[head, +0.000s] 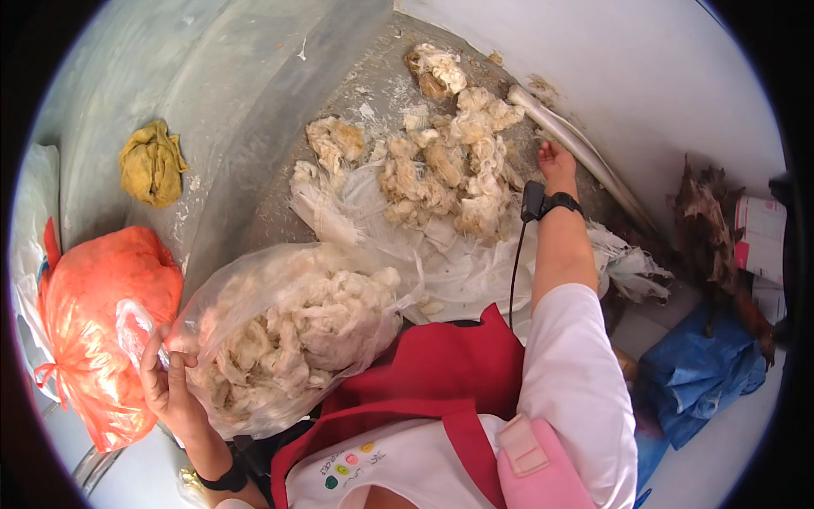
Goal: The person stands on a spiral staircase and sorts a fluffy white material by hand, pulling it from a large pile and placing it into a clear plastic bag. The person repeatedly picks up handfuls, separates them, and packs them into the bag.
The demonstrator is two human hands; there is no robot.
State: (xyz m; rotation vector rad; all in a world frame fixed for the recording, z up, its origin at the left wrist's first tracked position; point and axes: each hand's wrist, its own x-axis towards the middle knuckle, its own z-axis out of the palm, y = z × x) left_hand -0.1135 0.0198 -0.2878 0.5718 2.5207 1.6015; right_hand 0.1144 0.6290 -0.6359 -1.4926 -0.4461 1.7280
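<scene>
A clear plastic bag (216, 286) filled with off-white raw wool (318, 312) lies against the front of my red apron. My left hand (168, 388) is at the bag's left end, thumb and fingers pinching the gathered plastic. Reaching forward, my right hand (557, 162) has its fingers curled beside a long pale pole (572, 143); whether anything is inside them I cannot tell. Just left of that hand, loose clumps of cream and brownish wool (439, 165) are heaped partly on a frayed white woven sack (458, 267).
A tied orange plastic bag (114, 318) sits at left, below a crumpled yellow cloth (152, 164). Brown ragged material (703, 216) and a blue bag (699, 375) are at right. A white wall (636, 76) rises behind the pole. A black cable (516, 273) hangs from my right wrist.
</scene>
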